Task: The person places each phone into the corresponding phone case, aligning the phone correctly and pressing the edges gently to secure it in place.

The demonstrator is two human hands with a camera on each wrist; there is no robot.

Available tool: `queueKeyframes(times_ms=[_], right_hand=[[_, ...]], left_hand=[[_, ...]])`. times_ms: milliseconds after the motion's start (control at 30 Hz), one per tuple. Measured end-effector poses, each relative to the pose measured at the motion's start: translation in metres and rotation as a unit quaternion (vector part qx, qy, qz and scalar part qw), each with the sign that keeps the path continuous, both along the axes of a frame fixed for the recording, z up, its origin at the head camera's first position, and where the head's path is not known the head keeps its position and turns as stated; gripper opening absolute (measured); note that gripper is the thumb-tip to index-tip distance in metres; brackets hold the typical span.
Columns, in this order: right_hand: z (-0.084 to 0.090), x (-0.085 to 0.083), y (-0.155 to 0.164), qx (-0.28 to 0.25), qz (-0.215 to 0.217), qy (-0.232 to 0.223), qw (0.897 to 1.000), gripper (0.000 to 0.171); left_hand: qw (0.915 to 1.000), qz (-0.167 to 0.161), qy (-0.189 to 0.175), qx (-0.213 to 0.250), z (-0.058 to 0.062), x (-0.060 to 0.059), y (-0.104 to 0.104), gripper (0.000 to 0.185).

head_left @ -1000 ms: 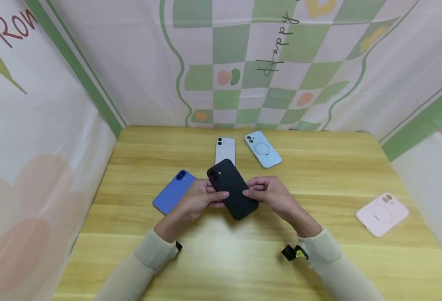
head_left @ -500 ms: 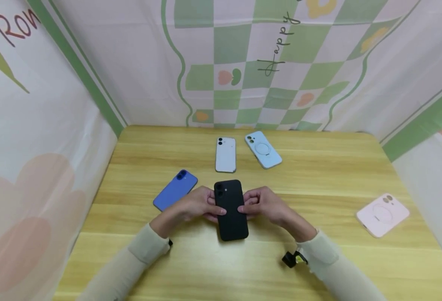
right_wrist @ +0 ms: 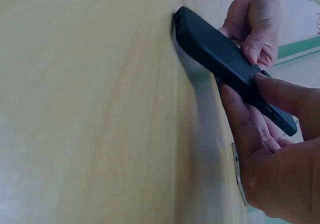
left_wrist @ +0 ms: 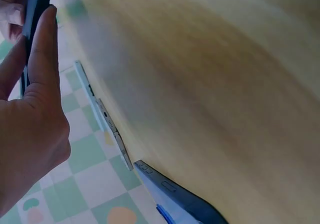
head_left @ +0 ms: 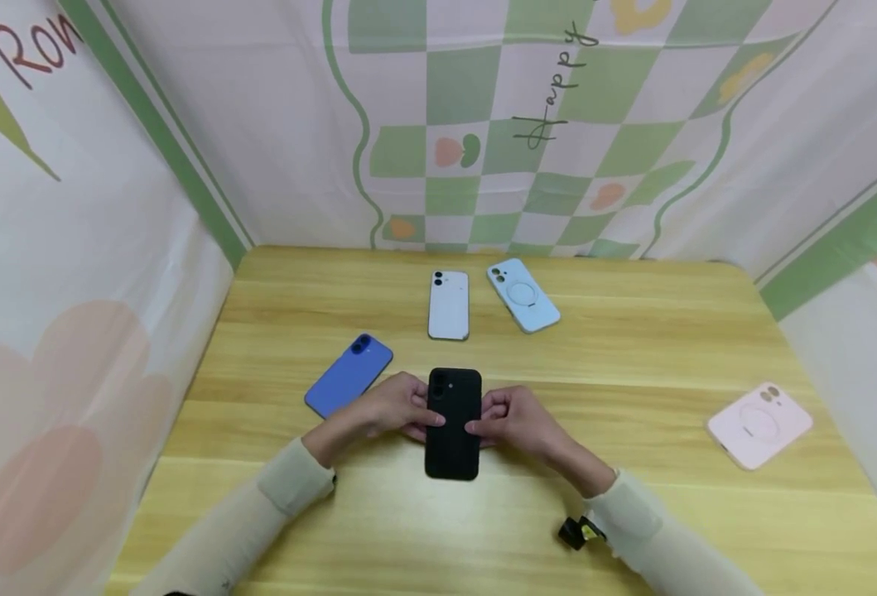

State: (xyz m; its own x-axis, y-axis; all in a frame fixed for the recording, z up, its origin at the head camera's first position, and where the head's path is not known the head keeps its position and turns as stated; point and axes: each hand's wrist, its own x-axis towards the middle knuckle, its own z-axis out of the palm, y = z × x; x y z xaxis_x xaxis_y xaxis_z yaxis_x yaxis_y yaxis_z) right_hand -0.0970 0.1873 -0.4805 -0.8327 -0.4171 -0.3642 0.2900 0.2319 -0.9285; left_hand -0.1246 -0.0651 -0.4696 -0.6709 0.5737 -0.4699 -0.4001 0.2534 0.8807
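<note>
Black matte rectangular phone in its case [head_left: 453, 424], camera end pointing away, gripped at both long edges: left hand [head_left: 397, 406] with thumb curled over the left edge and fingers beneath, right hand [head_left: 514, 420] pinching the right edge in the same way. In the right wrist view, near end of the phone [right_wrist: 220, 54] touching or just above the pale wooden tabletop [head_left: 632, 348], far end raised, so tilted rather than flat. Step in hand, judged from the grip: seating or setting down the cased phone. Next move calls for even lowering of the raised end and release of both edges together, without sliding toward the blue glossy phone [head_left: 349, 375] just beside the left hand. Well apart, lying flat: white phone [head_left: 448, 305], light blue ringed case [head_left: 523, 295], pink ringed case [head_left: 758, 424].
</note>
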Motion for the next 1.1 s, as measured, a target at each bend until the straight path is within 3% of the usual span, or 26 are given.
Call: queueKeyframes(times_ms=[133, 267, 467, 567, 767, 1100], right_hand=[[-0.003, 0.002, -0.002, 0.011, -0.001, 0.010, 1.000, 0.019], [-0.004, 0.003, -0.003, 0.057, 0.009, 0.045, 0.997, 0.018], [-0.005, 0.004, -0.007, 0.174, 0.022, 0.148, 0.973, 0.017], [-0.005, 0.005, -0.009, 0.203, 0.017, 0.178, 0.963, 0.020], [-0.005, 0.005, -0.012, 0.235, 0.000, 0.205, 0.950, 0.020], [-0.003, 0.005, -0.015, 0.252, -0.018, 0.205, 0.946, 0.022]], left_hand=[[0.9999, -0.002, -0.001, -0.016, -0.003, 0.000, 0.001, 0.020], [0.9994, -0.003, 0.000, -0.033, -0.005, 0.000, 0.001, 0.017], [0.9936, -0.011, 0.051, -0.100, -0.008, 0.001, 0.001, 0.011], [0.9864, -0.007, 0.093, -0.135, -0.008, 0.002, 0.001, 0.013], [0.9699, 0.002, 0.160, -0.184, -0.006, 0.003, 0.003, 0.021], [0.9682, 0.011, 0.150, -0.200, -0.004, 0.003, 0.005, 0.026]])
